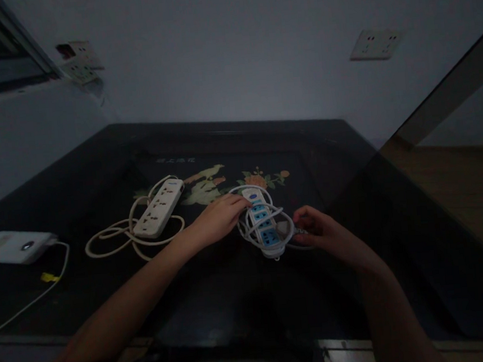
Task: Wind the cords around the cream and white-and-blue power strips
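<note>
A white power strip [262,216] with blue sockets lies on the dark tabletop in front of me, its white cord [287,243] looped loosely over and around it. My left hand [226,211] reaches in from the left, fingers closed on the cord at the strip's upper left edge; the fingertips are partly hidden. Right of the strip, my right hand [322,231] has its thumb and fingers curled about the plug [300,231] at the end of the cord. The plug lies close to the strip's lower right side.
Another white power strip [159,208] with a coiled cream cord [99,245] lies left of my left hand. A white power bank [16,247] with a cable [63,270] sits at the far left. Wall sockets [375,44] are above the black table [219,312], which has a printed flower design [255,181].
</note>
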`<state>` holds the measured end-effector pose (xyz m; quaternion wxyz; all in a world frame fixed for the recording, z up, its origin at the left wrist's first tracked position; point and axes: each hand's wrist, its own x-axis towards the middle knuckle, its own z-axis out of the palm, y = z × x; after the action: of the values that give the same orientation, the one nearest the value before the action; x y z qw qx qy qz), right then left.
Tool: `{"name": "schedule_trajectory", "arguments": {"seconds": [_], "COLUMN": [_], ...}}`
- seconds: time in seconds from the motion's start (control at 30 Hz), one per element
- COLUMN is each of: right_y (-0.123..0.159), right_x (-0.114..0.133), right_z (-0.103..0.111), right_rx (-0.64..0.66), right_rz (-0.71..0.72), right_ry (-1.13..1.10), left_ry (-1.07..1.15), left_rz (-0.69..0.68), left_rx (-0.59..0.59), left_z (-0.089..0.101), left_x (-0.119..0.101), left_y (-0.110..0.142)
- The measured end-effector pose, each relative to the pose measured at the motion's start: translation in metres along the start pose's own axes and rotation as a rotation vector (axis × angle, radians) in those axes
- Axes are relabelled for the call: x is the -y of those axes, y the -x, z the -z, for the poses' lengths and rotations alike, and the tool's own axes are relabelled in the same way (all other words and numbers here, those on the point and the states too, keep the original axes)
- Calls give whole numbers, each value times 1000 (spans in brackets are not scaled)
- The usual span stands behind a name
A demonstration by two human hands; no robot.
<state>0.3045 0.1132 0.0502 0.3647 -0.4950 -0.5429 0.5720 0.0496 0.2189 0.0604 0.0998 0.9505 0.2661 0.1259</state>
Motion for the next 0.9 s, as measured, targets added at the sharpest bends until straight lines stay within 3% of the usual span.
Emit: {"name": "schedule_trajectory", "arguments": {"seconds": [0.27,0.4,0.57,0.73,0.9], "right_y": [16,29,50,76,97], "right_x": [0,2,-1,-7,2], "right_z": [-3,-6,-3,-6,-33], "right_rx": [-236,-179,-139,-84,108], "right_rz": [45,53,-27,-22,-36], "right_ry": [398,459,559,613,470], "left_ry": [-200,-199,-133,-51,-92], "left_rz": [-237,-351,-442,-329,-226], "left_rx": [70,140,137,130,133], "left_z": [-11,-19,-26,-20,-17], "left_x": [14,20,26,29,25], "left_y": [-23,-43,-59,-58,-54]}}
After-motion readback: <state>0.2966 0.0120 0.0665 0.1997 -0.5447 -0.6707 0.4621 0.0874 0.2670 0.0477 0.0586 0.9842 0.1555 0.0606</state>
